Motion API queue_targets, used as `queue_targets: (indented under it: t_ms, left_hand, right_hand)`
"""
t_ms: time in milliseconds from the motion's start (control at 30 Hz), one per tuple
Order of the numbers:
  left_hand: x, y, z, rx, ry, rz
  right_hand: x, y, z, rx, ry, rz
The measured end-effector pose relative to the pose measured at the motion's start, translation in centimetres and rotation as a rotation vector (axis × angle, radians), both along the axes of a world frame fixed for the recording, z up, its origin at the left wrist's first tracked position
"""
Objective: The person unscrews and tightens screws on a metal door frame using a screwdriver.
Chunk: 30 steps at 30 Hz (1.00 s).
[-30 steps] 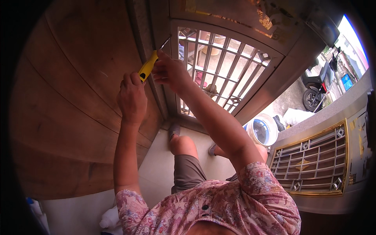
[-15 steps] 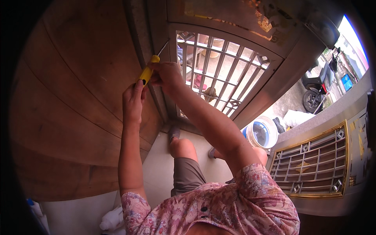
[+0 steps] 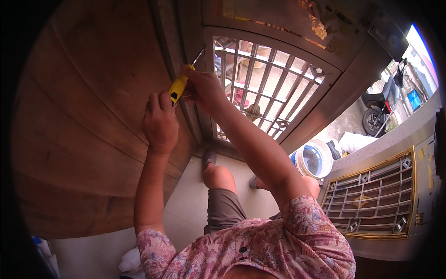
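A screwdriver with a yellow handle slants up and away from me, its thin metal shaft reaching the frame of a metal door. My right hand is closed around the upper part of the handle. Lower down, my left hand has its fingers curled at the handle's black-marked end and grips it. The screwdriver's tip meets the door frame beside the barred window; whether a screw sits there is too small to make out.
A brown wooden panel fills the left side, close to my left arm. A white bucket stands at right near a second grilled door panel. Outside is a parked scooter. A white bottle-like thing lies low at left.
My left hand has turned, from thumb along the handle's end to knuckles up with fingers curled over it. The right hand stays on the handle, and the view has shifted slightly.
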State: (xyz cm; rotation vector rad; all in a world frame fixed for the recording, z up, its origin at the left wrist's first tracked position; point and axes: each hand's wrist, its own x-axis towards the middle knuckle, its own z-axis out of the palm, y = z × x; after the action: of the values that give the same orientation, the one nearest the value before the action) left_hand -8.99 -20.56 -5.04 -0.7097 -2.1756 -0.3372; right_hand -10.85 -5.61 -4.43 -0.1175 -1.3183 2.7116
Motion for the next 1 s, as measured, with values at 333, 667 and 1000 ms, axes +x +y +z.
queue_targets:
  t_ms: [333,667,1000]
  left_hand:
    - [-2.3,-0.9,-2.5,0.94,-1.044,-0.678]
    - [0.0,0.5,1.3,0.078,-0.096,-0.079]
    - [-0.5,0.8,0.3,0.125,-0.045,-0.1]
  right_hand:
    - [-1.5,-0.4,-0.8,0.026,-0.056,-0.144]
    - [-0.2,1.2,-0.5,0.01,-0.03,0.024]
    - [-0.1,0.4,0.5,0.044,-0.035,-0.005]
